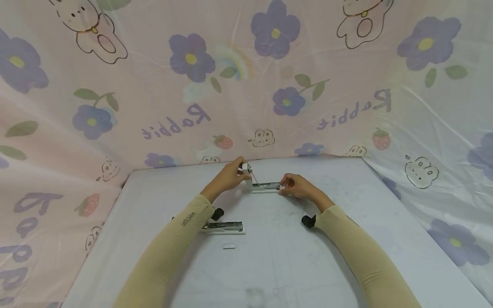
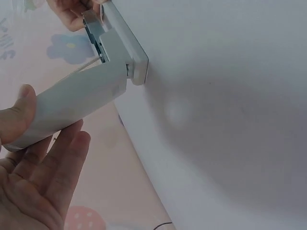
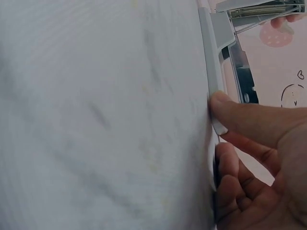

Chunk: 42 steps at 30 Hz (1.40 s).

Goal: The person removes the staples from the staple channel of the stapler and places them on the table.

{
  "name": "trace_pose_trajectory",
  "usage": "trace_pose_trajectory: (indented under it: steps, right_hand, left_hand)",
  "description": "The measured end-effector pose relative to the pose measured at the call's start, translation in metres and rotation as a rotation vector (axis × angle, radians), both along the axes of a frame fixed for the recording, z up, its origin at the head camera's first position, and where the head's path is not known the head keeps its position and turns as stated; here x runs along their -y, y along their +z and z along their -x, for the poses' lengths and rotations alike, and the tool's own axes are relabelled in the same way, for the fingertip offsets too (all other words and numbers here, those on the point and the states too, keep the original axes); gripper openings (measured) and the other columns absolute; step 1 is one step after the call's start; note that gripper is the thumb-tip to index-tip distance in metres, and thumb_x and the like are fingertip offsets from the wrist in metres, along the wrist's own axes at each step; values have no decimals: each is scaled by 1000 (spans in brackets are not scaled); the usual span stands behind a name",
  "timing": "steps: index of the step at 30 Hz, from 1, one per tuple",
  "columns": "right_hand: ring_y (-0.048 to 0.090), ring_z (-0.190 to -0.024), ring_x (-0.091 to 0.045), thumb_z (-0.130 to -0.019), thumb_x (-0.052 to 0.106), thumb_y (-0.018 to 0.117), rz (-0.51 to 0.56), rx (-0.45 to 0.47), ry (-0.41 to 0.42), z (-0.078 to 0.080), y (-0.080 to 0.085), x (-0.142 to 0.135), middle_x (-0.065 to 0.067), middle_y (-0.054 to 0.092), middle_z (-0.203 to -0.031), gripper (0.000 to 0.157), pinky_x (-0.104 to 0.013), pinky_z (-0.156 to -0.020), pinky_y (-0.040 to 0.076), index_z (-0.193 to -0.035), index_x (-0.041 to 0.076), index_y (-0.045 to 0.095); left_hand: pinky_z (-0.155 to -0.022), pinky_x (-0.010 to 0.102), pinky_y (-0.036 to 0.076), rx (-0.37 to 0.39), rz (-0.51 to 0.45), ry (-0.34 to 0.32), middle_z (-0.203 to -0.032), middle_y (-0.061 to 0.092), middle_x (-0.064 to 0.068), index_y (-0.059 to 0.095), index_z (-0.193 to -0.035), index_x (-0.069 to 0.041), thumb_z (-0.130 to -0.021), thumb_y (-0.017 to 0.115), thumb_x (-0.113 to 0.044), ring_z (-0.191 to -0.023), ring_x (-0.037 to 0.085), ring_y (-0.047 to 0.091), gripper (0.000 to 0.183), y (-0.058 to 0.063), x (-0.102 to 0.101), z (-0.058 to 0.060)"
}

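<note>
Beige sleeves (image 1: 154, 261) foremost; left hand (image 1: 229, 175) grips raised cover (image 2: 79, 98), right hand (image 1: 298, 187) pinches base (image 3: 211, 62), stapler (image 1: 265, 187) between (second stapler (image 1: 226, 227) short of grip); apparently opening step, next move likely needs steady base

Left sleeve (image 1: 165, 252): tan, close-fitting, dark lettering near cuff, possibly "Let'sSlim". Right sleeve (image 1: 366, 256): matching tan, creased; print too small to read. Rounded black wrist units (image 1: 308, 221), one per cuff.

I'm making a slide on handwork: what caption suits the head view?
Left hand holds the raised top of a stapler, right hand its base; another stapler lies nearer.
</note>
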State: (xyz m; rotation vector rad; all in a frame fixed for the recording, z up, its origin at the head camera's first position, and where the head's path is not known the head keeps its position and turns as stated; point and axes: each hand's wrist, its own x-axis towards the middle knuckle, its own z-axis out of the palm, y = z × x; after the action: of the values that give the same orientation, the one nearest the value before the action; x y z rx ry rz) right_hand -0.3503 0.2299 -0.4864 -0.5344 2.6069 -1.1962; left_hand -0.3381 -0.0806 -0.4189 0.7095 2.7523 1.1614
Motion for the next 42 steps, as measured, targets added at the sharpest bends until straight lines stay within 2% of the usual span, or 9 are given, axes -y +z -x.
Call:
trace_pose_trajectory:
  steps: [4,7,10,13,18,24,30,34,42]
  right_hand:
    - [51,-78,-18,-97,14,83,3,6,-1,-2,2,2,-8,60,-92,28,-31,-70,44,-116,2,66]
    - [51,-78,-19,-97,13,82,-6,5,-4,-4,3,3,-8,60,-92,29,-31,-70,44,-116,1,65]
    - [51,-79,-19,-97,14,82,-13,-4,-9,-4,4,3,-8,60,-92,29,-33,-71,44,-116,1,65]
    - [51,-80,-19,-96,14,83,-14,-11,-10,-3,3,3,-7,59,-91,29,-33,-72,44,-116,1,65]
    - [51,-79,-19,-96,13,82,8,-8,4,-2,0,2,-7,59,-91,29,-31,-71,44,-115,1,65]
    - [50,-79,-19,-96,12,82,28,-15,14,-3,0,2,-7,59,-90,28,-30,-69,43,-115,0,64]
    - [50,-79,-19,-97,12,82,23,-15,15,-3,1,1,-8,59,-91,29,-30,-70,43,-116,0,64]
    - [50,-79,-19,-97,13,82,18,-15,12,-2,-1,2,-7,59,-91,29,-31,-71,43,-116,0,64]
    - [49,-79,-18,-96,12,82,13,-26,11,-2,-1,1,-6,59,-90,28,-29,-71,42,-114,0,64]
  left_hand:
    - [-106,47,55,-3,18,19,-129,71,15,54,-126,-7,-104,74,-16,-123,34,70,31,-2,10,-2]
    - [-94,43,56,-7,49,51,-122,72,12,57,-126,-9,-103,76,-18,-109,28,70,31,-3,19,-3]
    - [-80,39,50,-18,83,67,-107,69,9,59,-125,-10,-102,77,-21,-91,23,61,31,-3,27,-5]
    - [-75,37,45,-21,119,68,-100,61,8,59,-126,-10,-102,77,-24,-86,22,53,33,-2,30,-6]
    - [-80,43,49,26,178,107,-109,63,10,61,-127,-12,-102,77,-27,-92,25,58,34,2,32,-9]
    - [-97,48,53,57,205,114,-127,71,14,63,-124,-6,-101,79,-22,-109,28,65,32,1,33,-8]
    - [-100,49,53,64,332,114,-122,72,13,64,-125,-5,-101,77,-20,-109,28,68,31,-1,33,-9]
    - [-97,48,54,44,400,132,-116,73,10,65,-123,-6,-101,77,-20,-103,26,68,29,-2,28,-9]
    - [-102,48,55,-51,407,118,-132,73,9,69,-123,-8,-102,76,-24,-120,29,69,27,4,4,-12]
